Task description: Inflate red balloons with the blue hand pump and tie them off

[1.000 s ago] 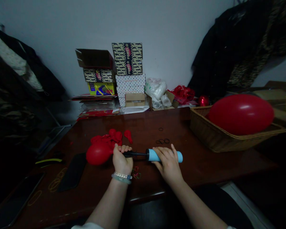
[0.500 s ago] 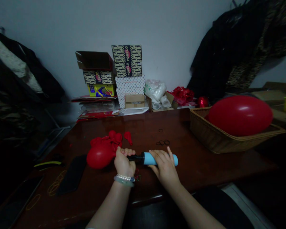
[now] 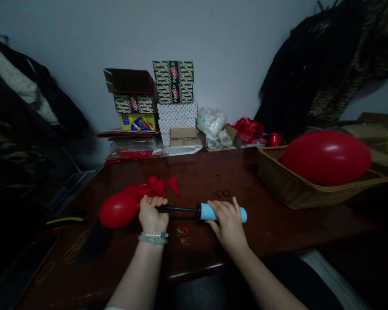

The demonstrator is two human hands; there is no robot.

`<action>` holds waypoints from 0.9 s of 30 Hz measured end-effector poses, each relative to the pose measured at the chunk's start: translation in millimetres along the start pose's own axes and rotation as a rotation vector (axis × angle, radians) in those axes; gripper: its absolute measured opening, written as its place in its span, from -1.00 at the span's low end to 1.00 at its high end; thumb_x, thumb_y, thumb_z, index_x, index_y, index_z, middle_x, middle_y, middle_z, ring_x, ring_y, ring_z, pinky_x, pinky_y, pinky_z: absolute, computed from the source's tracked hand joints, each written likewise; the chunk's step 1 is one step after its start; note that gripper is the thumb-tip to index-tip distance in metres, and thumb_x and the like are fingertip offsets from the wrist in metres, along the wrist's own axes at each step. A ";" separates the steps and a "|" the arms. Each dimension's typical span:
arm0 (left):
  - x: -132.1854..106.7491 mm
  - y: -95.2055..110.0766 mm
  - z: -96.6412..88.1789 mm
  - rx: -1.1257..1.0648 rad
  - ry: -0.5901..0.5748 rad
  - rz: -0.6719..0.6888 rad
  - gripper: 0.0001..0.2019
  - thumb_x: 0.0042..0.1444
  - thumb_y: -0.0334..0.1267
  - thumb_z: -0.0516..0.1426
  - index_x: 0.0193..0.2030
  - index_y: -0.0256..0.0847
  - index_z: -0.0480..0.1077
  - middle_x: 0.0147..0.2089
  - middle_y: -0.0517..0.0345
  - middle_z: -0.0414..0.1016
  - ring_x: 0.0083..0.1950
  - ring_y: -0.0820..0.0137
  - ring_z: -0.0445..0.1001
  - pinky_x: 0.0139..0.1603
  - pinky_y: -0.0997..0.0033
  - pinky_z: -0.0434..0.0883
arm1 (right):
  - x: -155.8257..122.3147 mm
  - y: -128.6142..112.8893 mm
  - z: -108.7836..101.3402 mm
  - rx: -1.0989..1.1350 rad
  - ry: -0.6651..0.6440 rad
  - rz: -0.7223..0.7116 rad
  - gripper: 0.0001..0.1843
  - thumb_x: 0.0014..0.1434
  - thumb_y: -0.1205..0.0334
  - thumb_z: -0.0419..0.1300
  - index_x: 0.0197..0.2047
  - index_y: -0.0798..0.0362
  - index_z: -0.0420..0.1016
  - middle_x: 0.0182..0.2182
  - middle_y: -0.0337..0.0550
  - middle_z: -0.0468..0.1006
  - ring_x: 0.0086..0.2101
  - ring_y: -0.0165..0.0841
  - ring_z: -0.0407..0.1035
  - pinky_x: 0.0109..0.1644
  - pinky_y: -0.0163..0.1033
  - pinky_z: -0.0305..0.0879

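Observation:
A partly inflated red balloon sticks out to the left of my left hand. That hand is closed around the balloon's neck and the black nozzle end of a balloon pump. My right hand grips the light blue barrel of the balloon pump. Between the hands a thin black rod shows, so the pump is drawn out. Behind the left hand lies a heap of flat red balloons, with a single one just right of it. Small coloured rubber bands lie below the pump.
A wicker basket with a large inflated red balloon stands at the right. Black bands lie mid-table. At left are tan rubber bands, a dark flat object and a yellow-green-edged tool. Stacked boxes line the back.
My left hand has moved left with the balloon, away from the right hand. The pump is drawn out further, baring its rod. My right hand has shifted slightly right.

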State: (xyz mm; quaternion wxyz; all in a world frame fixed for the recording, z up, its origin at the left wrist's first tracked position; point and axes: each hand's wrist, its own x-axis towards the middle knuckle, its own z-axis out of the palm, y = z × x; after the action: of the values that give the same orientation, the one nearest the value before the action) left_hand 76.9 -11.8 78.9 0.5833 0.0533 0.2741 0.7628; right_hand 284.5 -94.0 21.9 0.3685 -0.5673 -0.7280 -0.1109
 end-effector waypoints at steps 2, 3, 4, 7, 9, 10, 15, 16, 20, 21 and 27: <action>-4.1 -5.8 -0.4 -0.007 -0.016 0.013 -0.72 0.17 -0.39 -0.03 -0.53 -0.17 -0.01 -0.67 0.41 -0.06 -0.69 0.59 0.02 -0.59 0.52 0.11 | -1.6 -1.9 0.3 0.002 0.002 0.024 -0.55 0.19 0.17 0.18 0.16 -0.04 0.33 -0.03 -0.14 0.51 -0.03 -0.21 0.33 0.32 0.21 -0.12; -6.6 -9.2 -0.6 -0.010 -0.027 0.017 -0.72 0.18 -0.38 -0.02 -0.53 -0.17 -0.01 -0.67 0.41 -0.05 -0.68 0.59 0.03 -0.58 0.52 0.12 | -2.1 -2.9 0.4 0.003 0.003 0.028 -0.55 0.20 0.18 0.18 0.16 -0.05 0.33 -0.03 -0.14 0.51 -0.03 -0.21 0.34 0.32 0.21 -0.11; -9.4 -12.9 -0.8 -0.011 -0.036 0.018 -0.71 0.18 -0.37 -0.01 -0.53 -0.17 -0.01 -0.66 0.41 -0.05 -0.68 0.58 0.04 -0.57 0.52 0.13 | -2.5 -4.0 0.4 0.005 0.006 0.028 -0.56 0.20 0.18 0.17 0.16 -0.06 0.34 -0.03 -0.13 0.51 -0.04 -0.21 0.34 0.32 0.21 -0.11; -18.3 -25.1 -1.3 -0.010 -0.056 -0.004 -0.70 0.20 -0.34 0.01 -0.53 -0.18 0.00 -0.65 0.40 -0.04 -0.66 0.58 0.06 -0.55 0.52 0.16 | -3.1 -8.8 1.7 0.022 0.020 0.015 -0.56 0.21 0.15 0.15 0.16 -0.06 0.34 -0.04 -0.12 0.51 -0.04 -0.20 0.33 0.31 0.20 -0.09; -23.8 -33.6 -2.3 -0.001 -0.056 -0.031 -0.69 0.20 -0.32 0.03 -0.53 -0.18 0.02 -0.65 0.40 -0.03 -0.65 0.58 0.06 -0.54 0.51 0.17 | -3.9 -12.9 3.7 0.025 0.023 0.019 -0.57 0.21 0.14 0.16 0.15 -0.06 0.35 -0.04 -0.13 0.51 -0.05 -0.21 0.33 0.30 0.17 -0.08; -26.1 -37.6 -3.0 0.005 -0.050 -0.043 -0.68 0.21 -0.30 0.04 -0.53 -0.18 0.02 -0.64 0.40 -0.03 -0.65 0.58 0.06 -0.53 0.50 0.18 | -4.4 -14.9 4.8 0.025 0.021 0.024 -0.57 0.21 0.13 0.16 0.15 -0.06 0.36 -0.05 -0.14 0.51 -0.06 -0.21 0.33 0.30 0.16 -0.08; -34.1 -52.0 -6.4 0.010 -0.040 -0.071 -0.67 0.23 -0.29 0.03 -0.54 -0.18 0.02 -0.64 0.40 -0.04 -0.64 0.57 0.06 -0.52 0.49 0.19 | -6.4 -19.5 8.2 0.028 0.013 0.034 -0.59 0.21 0.14 0.16 0.13 -0.06 0.37 -0.06 -0.14 0.52 -0.07 -0.21 0.33 0.30 0.17 -0.10; -35.1 -53.1 -6.4 0.010 -0.044 -0.071 -0.67 0.23 -0.29 0.03 -0.54 -0.18 0.02 -0.64 0.40 -0.05 -0.64 0.57 0.06 -0.52 0.49 0.19 | -6.3 -19.2 8.1 0.023 0.015 0.031 -0.60 0.22 0.14 0.15 0.13 -0.06 0.37 -0.06 -0.13 0.52 -0.07 -0.21 0.33 0.30 0.17 -0.09; -36.1 -51.3 -3.3 0.050 -0.025 -0.038 -0.66 0.23 -0.29 0.02 -0.55 -0.18 0.02 -0.65 0.39 -0.05 -0.65 0.56 0.05 -0.54 0.48 0.18 | -3.7 -16.5 6.6 -0.006 0.007 0.008 -0.59 0.22 0.12 0.15 0.13 -0.07 0.37 -0.06 -0.14 0.52 -0.06 -0.22 0.34 0.30 0.16 -0.09; -35.3 -49.6 -2.1 0.065 -0.017 -0.024 -0.66 0.23 -0.28 0.02 -0.55 -0.18 0.02 -0.65 0.39 -0.05 -0.65 0.56 0.05 -0.55 0.48 0.18 | -2.6 -15.7 6.2 -0.005 0.003 -0.001 -0.58 0.22 0.12 0.15 0.14 -0.07 0.36 -0.05 -0.14 0.52 -0.05 -0.22 0.34 0.30 0.17 -0.09; -19.9 -30.6 2.6 0.093 0.038 -0.017 -0.70 0.22 -0.32 -0.01 -0.54 -0.18 0.03 -0.66 0.40 -0.05 -0.67 0.57 0.03 -0.58 0.50 0.16 | 2.1 -9.0 5.6 0.032 -0.031 -0.032 -0.53 0.21 0.09 0.17 0.18 -0.06 0.31 -0.03 -0.12 0.52 -0.01 -0.22 0.35 0.32 0.20 -0.13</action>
State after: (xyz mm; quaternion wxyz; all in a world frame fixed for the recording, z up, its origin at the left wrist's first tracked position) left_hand 110.5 -24.0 71.1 0.5813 0.0636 0.3206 0.7452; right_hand 273.8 -92.2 21.7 0.3644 -0.5512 -0.7444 -0.0966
